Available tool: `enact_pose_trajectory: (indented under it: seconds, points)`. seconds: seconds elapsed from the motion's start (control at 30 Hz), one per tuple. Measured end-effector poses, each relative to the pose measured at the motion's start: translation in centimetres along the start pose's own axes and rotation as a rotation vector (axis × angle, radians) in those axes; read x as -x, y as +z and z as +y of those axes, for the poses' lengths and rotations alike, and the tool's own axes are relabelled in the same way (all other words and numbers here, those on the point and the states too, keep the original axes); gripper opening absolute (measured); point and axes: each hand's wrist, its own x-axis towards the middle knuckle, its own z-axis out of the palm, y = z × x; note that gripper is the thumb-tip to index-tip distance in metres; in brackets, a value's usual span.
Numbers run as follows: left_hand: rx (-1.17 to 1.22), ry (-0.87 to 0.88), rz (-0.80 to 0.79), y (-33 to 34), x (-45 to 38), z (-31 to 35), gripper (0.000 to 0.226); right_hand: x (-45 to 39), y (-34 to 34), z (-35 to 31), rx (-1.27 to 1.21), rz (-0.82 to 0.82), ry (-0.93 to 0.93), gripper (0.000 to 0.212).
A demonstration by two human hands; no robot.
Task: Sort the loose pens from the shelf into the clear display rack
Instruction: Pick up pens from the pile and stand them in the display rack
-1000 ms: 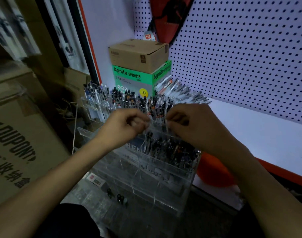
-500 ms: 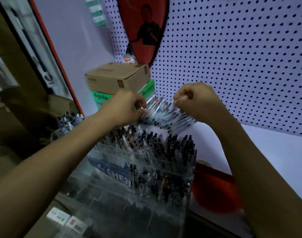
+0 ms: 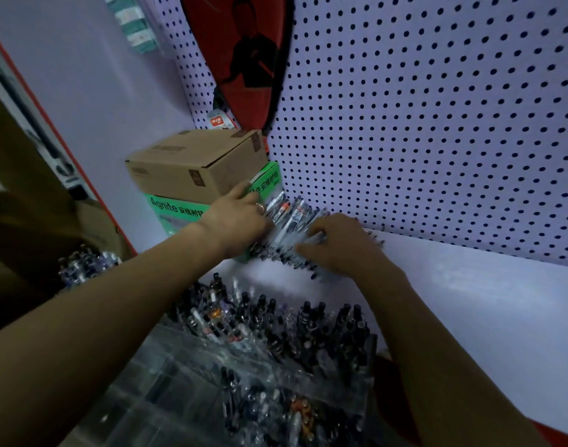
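My left hand (image 3: 235,217) and right hand (image 3: 335,245) rest loosely open on the pens (image 3: 285,221); light, slippery, best pinched mid-barrel.

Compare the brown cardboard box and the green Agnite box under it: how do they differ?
The brown cardboard box sits on top; the green Agnite box lies beneath and carries it. The brown one is plain kraft with small dark marks; the green one has bold white lettering. The brown one shows whole; the left hand hides part of the green one. Both stand in the shelf corner.
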Motion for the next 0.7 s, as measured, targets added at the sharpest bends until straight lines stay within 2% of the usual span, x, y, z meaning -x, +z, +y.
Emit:
enact_pose_trajectory:
  seconds: [0.03, 0.27, 0.43, 0.6, 0.7]
  points:
    - [-0.003, 0.000, 0.015, -0.1, 0.0, -0.3, 0.040, -0.3, 0.6, 0.2, 0.007, -0.009, -0.005, 0.044]
    - [-0.011, -0.129, 0.129, -2.0, -0.1, -1.7, 0.028, -1.1, 1.8, 0.8, -0.084, 0.111, 0.000, 0.031]
    - [0.065, -0.262, 0.174, -2.9, -0.3, -1.5, 0.032, -1.1, 1.8, 1.0, -0.046, 0.019, -0.008, 0.042]
    - [0.222, -0.336, 0.193, -3.2, 0.2, -0.5, 0.035, -0.9, 1.8, 1.2, -0.065, 0.096, -0.036, 0.029]
    - [0.335, -0.361, 0.231, -3.4, 1.2, 0.3, 0.029, -0.5, 1.5, 0.6, -0.095, 0.175, -0.082, 0.023]
